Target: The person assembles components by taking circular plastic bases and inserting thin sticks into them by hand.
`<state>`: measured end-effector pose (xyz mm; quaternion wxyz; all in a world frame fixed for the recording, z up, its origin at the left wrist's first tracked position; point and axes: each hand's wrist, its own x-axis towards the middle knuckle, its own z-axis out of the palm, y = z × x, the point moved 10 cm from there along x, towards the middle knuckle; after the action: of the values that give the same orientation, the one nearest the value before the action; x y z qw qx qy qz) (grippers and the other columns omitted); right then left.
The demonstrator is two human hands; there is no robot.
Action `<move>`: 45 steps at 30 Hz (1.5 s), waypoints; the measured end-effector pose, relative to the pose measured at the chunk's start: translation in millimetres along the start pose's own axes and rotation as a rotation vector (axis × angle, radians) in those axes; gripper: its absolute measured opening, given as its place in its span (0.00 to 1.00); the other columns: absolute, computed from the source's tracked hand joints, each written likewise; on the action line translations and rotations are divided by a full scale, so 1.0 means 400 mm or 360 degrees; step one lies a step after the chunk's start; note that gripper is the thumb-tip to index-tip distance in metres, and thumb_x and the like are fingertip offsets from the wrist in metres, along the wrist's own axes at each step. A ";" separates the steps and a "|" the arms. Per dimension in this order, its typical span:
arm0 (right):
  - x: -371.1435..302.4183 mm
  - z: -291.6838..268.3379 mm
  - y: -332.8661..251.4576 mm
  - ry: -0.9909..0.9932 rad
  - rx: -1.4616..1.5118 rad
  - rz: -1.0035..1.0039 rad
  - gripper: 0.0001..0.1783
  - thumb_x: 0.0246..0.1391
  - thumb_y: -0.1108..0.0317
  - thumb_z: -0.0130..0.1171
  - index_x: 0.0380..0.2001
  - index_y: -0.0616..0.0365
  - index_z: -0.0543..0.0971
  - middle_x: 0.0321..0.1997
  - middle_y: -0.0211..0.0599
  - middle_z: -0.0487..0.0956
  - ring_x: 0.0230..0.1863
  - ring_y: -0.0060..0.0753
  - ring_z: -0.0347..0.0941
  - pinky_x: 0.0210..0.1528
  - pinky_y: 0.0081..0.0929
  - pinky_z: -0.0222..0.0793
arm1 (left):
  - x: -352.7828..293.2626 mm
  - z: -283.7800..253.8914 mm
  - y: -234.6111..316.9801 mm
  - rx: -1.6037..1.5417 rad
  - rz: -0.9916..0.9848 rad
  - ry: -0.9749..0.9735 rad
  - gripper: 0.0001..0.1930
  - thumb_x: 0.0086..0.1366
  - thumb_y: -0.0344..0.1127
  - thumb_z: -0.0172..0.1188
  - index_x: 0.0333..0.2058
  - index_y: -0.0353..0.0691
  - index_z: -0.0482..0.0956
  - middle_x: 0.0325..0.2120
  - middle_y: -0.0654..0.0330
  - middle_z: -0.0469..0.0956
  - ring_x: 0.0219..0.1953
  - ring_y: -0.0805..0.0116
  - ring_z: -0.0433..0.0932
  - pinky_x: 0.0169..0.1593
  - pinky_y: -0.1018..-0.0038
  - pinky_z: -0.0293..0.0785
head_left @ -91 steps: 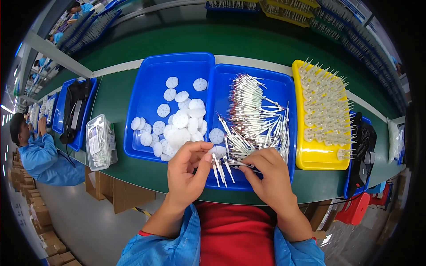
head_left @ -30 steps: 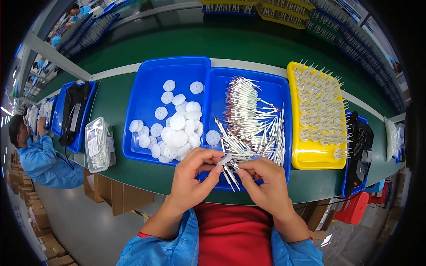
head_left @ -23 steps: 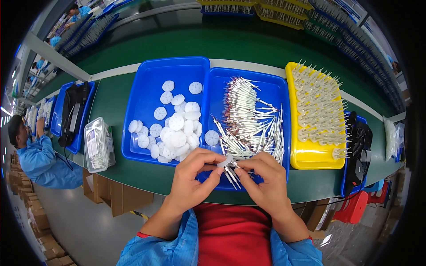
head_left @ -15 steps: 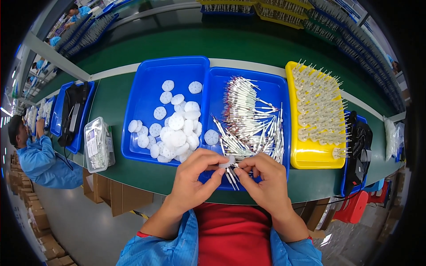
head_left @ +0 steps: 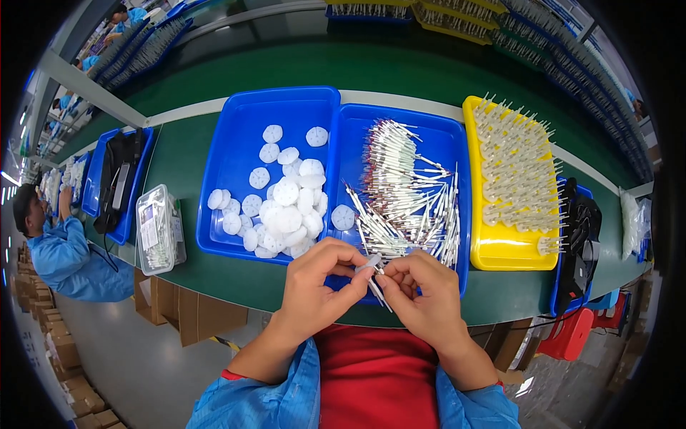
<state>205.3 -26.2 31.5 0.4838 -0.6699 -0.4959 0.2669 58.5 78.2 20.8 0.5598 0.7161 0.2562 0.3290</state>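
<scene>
Holding white discs: blue tray [head_left: 236, 136]; white rods: second blue tray [head_left: 343, 143].

One view only, from a wide fisheye camera on the person's head, looking steeply down and forward over the green bench [head_left: 214, 154], whose straight edges bow toward the rim. It sits close above the left hand [head_left: 318, 286] and right hand [head_left: 421, 297], which meet just below centre with forearms coming in from 6 o'clock; the blue trays [head_left: 236, 143] lie around 12 o'clock from them and the yellow tray [head_left: 500, 250] at 2 o'clock. A co-worker [head_left: 61, 247] shows at the 9 o'clock rim.
</scene>
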 end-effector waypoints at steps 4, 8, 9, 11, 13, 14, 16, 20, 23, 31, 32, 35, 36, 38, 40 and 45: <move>0.002 0.002 -0.034 0.0000 -0.0251 -0.0159 0.10 0.63 0.77 0.77 0.44 0.60 0.86 0.37 0.38 0.83 0.27 0.33 0.81 0.28 0.32 0.75 | 0.007 0.003 0.011 0.0135 0.0035 0.0004 0.08 0.69 0.20 0.75 0.44 0.29 0.87 0.43 0.54 0.86 0.41 0.71 0.88 0.43 0.75 0.88; 0.006 0.000 -0.041 0.0056 -0.0263 -0.0251 0.11 0.59 0.81 0.78 0.42 0.60 0.86 0.31 0.34 0.78 0.22 0.24 0.70 0.26 0.28 0.65 | 0.008 0.009 0.020 0.0230 0.0049 -0.0020 0.08 0.68 0.21 0.76 0.44 0.30 0.87 0.40 0.54 0.86 0.38 0.69 0.87 0.39 0.74 0.86; 0.006 0.003 -0.042 -0.0010 -0.0305 -0.0224 0.11 0.61 0.80 0.77 0.44 0.60 0.85 0.35 0.37 0.80 0.27 0.34 0.78 0.29 0.34 0.72 | 0.008 0.010 0.020 0.0229 0.0050 -0.0018 0.08 0.68 0.21 0.76 0.44 0.30 0.87 0.40 0.54 0.86 0.38 0.69 0.87 0.39 0.74 0.86; 0.005 0.009 -0.041 -0.0078 -0.0348 -0.0197 0.10 0.63 0.78 0.75 0.45 0.60 0.84 0.39 0.40 0.82 0.31 0.45 0.85 0.32 0.40 0.80 | 0.008 0.015 0.026 0.0225 0.0085 -0.0037 0.08 0.68 0.20 0.75 0.43 0.30 0.87 0.41 0.54 0.86 0.38 0.68 0.87 0.41 0.74 0.86; 0.004 0.007 -0.042 -0.0042 -0.0351 -0.0204 0.11 0.63 0.78 0.77 0.45 0.61 0.85 0.39 0.41 0.83 0.31 0.42 0.84 0.32 0.38 0.79 | 0.010 0.013 0.027 0.0252 0.0143 -0.0059 0.09 0.68 0.22 0.76 0.44 0.31 0.86 0.41 0.54 0.86 0.39 0.66 0.88 0.41 0.73 0.88; 0.002 0.008 -0.042 -0.0044 -0.0350 -0.0205 0.11 0.63 0.78 0.77 0.45 0.61 0.85 0.39 0.41 0.83 0.31 0.42 0.84 0.32 0.38 0.79 | 0.010 0.015 0.031 0.0280 0.0200 -0.0083 0.10 0.68 0.23 0.76 0.45 0.31 0.85 0.42 0.54 0.86 0.39 0.65 0.88 0.42 0.72 0.89; -0.003 -0.002 -0.045 0.0013 -0.0308 -0.0197 0.11 0.62 0.78 0.78 0.45 0.61 0.85 0.39 0.40 0.84 0.30 0.39 0.83 0.32 0.35 0.78 | 0.007 0.010 0.028 0.0231 0.0251 -0.0046 0.11 0.68 0.23 0.77 0.46 0.32 0.86 0.44 0.53 0.86 0.40 0.64 0.88 0.43 0.72 0.89; -0.006 -0.001 -0.045 0.0074 -0.0229 -0.0233 0.12 0.60 0.79 0.79 0.44 0.61 0.86 0.38 0.40 0.85 0.29 0.36 0.82 0.31 0.33 0.77 | 0.000 -0.001 0.031 -0.0023 0.0211 0.0149 0.14 0.66 0.22 0.78 0.48 0.33 0.87 0.48 0.51 0.86 0.46 0.62 0.89 0.46 0.70 0.90; -0.008 -0.003 -0.051 0.0096 -0.0228 -0.0266 0.12 0.60 0.80 0.79 0.44 0.61 0.86 0.39 0.39 0.85 0.29 0.36 0.83 0.31 0.33 0.77 | -0.001 0.001 0.042 0.0156 0.0299 0.0029 0.17 0.65 0.22 0.77 0.52 0.33 0.88 0.51 0.51 0.85 0.48 0.60 0.89 0.48 0.69 0.90; -0.014 0.002 -0.051 0.0122 -0.0221 -0.0323 0.12 0.59 0.81 0.79 0.44 0.61 0.86 0.38 0.38 0.85 0.29 0.33 0.84 0.30 0.30 0.78 | 0.003 0.006 0.077 0.0244 0.0340 0.0011 0.18 0.64 0.21 0.78 0.53 0.33 0.91 0.51 0.52 0.85 0.50 0.59 0.89 0.50 0.68 0.89; -0.015 0.002 -0.051 0.0121 -0.0220 -0.0322 0.12 0.59 0.81 0.79 0.44 0.61 0.86 0.38 0.38 0.85 0.29 0.33 0.84 0.30 0.30 0.78 | 0.004 -0.003 0.069 0.0200 0.0219 0.0078 0.17 0.64 0.21 0.78 0.52 0.33 0.91 0.51 0.52 0.86 0.50 0.59 0.89 0.50 0.69 0.89; -0.018 -0.008 -0.049 0.0187 -0.0214 -0.0295 0.11 0.57 0.83 0.80 0.41 0.62 0.88 0.35 0.37 0.85 0.30 0.26 0.84 0.30 0.23 0.77 | -0.003 -0.002 0.051 0.0175 0.0271 0.0092 0.15 0.64 0.22 0.79 0.49 0.34 0.91 0.51 0.51 0.87 0.50 0.58 0.90 0.51 0.68 0.88; -0.021 -0.009 -0.047 0.0193 -0.0214 -0.0302 0.12 0.57 0.82 0.81 0.41 0.62 0.88 0.35 0.37 0.85 0.30 0.26 0.84 0.30 0.23 0.78 | -0.004 0.001 0.042 0.0171 0.0273 0.0087 0.15 0.64 0.22 0.79 0.49 0.34 0.91 0.51 0.51 0.87 0.50 0.58 0.90 0.51 0.68 0.88; -0.024 -0.018 -0.046 0.0219 -0.0225 -0.0297 0.12 0.56 0.82 0.81 0.42 0.62 0.88 0.36 0.37 0.86 0.30 0.26 0.84 0.31 0.23 0.78 | -0.005 0.007 0.045 0.0166 0.0380 0.0061 0.14 0.63 0.21 0.79 0.47 0.34 0.90 0.51 0.50 0.88 0.50 0.57 0.90 0.52 0.66 0.88; -0.023 -0.021 -0.043 0.0163 -0.0115 -0.0286 0.14 0.60 0.82 0.78 0.47 0.62 0.88 0.39 0.39 0.85 0.30 0.35 0.85 0.32 0.30 0.79 | 0.001 0.003 0.055 0.0223 0.0380 0.0050 0.14 0.63 0.21 0.80 0.47 0.33 0.90 0.50 0.50 0.88 0.50 0.57 0.90 0.53 0.65 0.87; -0.005 -0.061 -0.046 0.0109 -0.0266 -0.0330 0.17 0.64 0.77 0.74 0.55 0.56 0.88 0.45 0.39 0.85 0.41 0.44 0.87 0.42 0.36 0.83 | -0.028 -0.015 -0.009 -0.0110 0.0025 0.0229 0.14 0.71 0.19 0.74 0.53 0.30 0.84 0.46 0.51 0.88 0.43 0.69 0.91 0.46 0.75 0.88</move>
<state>217.7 -36.9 57.5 0.4679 -0.6618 -0.5662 0.1501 46.6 74.5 16.3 0.5617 0.6728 0.2787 0.3927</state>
